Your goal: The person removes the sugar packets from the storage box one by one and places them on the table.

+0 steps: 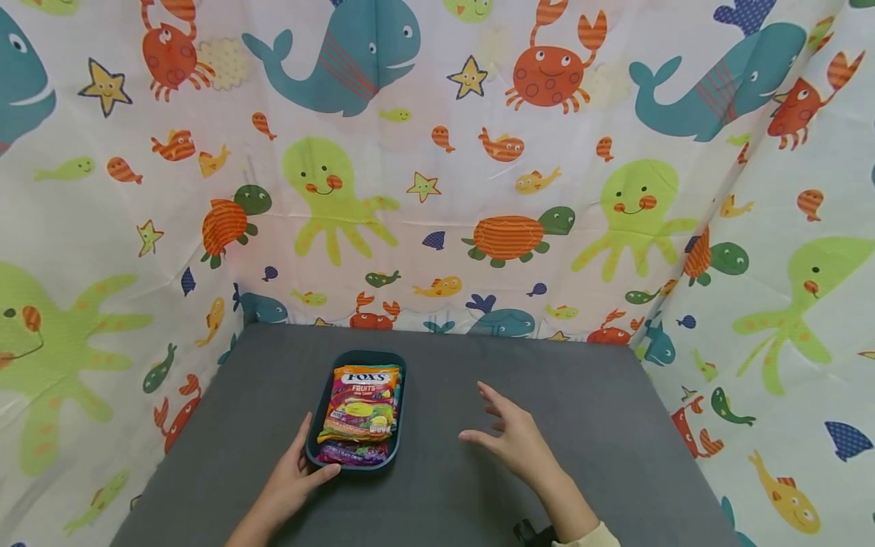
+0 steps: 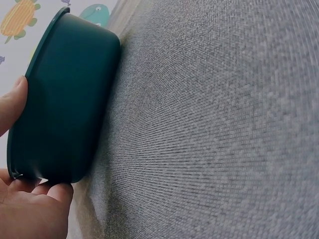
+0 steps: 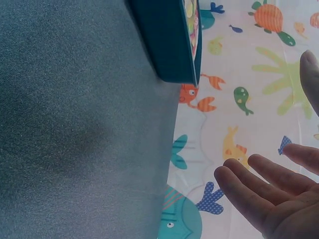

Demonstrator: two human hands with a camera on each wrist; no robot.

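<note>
A dark teal plastic tub (image 1: 399, 448) with rounded corners is on the grey table, left of the middle. In it lies an orange and purple Fox's Fruits candy bag (image 1: 358, 406), on top of a purple candy packet (image 1: 354, 453). My left hand (image 1: 290, 479) grips the tub's near left corner, thumb at the near rim and fingers along the left side. The left wrist view shows the thumb (image 2: 14, 103) and fingertips against the tub's wall. To the right of the tub, apart from it, my right hand (image 1: 516, 441) is held over the table, fingers spread and holding nothing.
The grey tabletop (image 1: 581, 403) reaches back to a white curtain (image 1: 424, 251) printed with sea animals, which also hangs at the left and right sides. A black strap (image 1: 533, 534) is on the right wrist, beside a pale sleeve (image 1: 593, 536).
</note>
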